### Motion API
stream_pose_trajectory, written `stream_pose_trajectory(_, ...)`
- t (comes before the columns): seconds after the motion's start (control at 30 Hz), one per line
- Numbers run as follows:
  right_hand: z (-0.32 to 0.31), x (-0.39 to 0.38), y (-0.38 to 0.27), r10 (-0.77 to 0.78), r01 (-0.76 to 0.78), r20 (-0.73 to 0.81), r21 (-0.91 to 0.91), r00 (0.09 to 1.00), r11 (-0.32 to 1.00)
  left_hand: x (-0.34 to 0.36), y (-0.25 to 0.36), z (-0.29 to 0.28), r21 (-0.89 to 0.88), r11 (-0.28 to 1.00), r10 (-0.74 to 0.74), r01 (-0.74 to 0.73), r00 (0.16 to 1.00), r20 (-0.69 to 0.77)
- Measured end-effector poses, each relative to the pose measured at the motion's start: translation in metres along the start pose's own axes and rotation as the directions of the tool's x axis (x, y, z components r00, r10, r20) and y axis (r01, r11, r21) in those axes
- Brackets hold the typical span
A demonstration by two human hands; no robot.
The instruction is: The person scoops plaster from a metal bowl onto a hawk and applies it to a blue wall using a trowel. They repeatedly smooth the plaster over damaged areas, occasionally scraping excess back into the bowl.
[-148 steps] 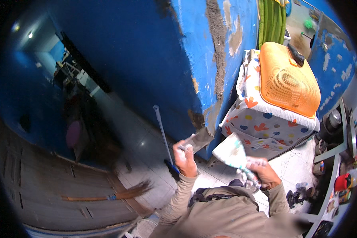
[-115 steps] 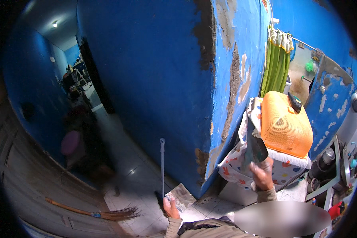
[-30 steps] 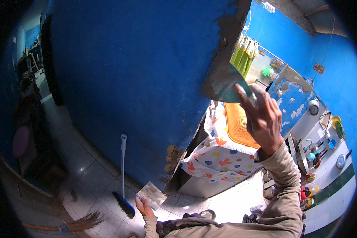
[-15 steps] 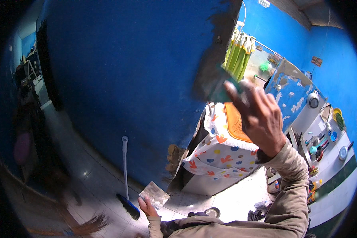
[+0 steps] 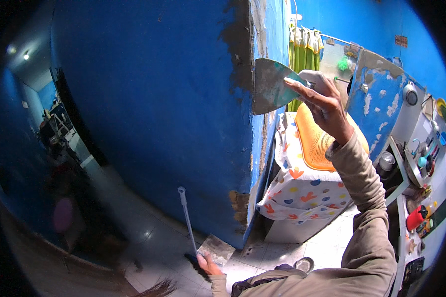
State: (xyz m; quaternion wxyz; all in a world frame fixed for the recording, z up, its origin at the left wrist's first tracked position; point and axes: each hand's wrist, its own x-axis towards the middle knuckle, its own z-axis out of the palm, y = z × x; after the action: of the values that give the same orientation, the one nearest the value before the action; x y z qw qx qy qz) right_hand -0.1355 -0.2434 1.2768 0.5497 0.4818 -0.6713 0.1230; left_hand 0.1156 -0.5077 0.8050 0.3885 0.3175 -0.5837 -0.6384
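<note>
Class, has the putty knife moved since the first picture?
Yes: the putty knife shows higher against the blue wall, up from near its foot.

Honestly, nothing I can actually read in this one. Closest thing to a sign is a small brown plaque (image 5: 401,40) up at about 2 o'clock on the blue wall (image 5: 376,30); there are marks on it, but they're way too tiny and fuzzy to make out as letters or numbers. Over between 3 and 4 o'clock there's a red container (image 5: 416,218) with a yellowish-green container (image 5: 424,228) just beside it, and if either has a label, it's too small to tell from here.
</note>
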Motion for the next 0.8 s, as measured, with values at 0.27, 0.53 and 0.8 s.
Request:
stream_pose_trajectory(0.27, 0.009, -0.021, 0.007, 0.132, -0.128, -0.012, 0.182, 0.991, 0.975, -0.002, -0.015, -0.003, 0.055, 0.998, 0.008, -0.007, 1.000, -0.015)
stream_pose_trajectory(0.53, -0.023, -0.020, -0.018, 0.170, -0.162, 0.120, -0.071, 0.978, 0.984, -0.012, 0.031, 0.009, 0.056, 0.998, -0.029, 0.028, 0.999, 0.021)
stream_pose_trajectory(0.8, -0.066, 0.070, -0.079, -0.153, 0.204, 0.137, -0.561, 0.979, 0.802, -0.006, 0.041, 0.009, 0.007, 0.998, -0.062, 0.062, 0.985, 0.158)
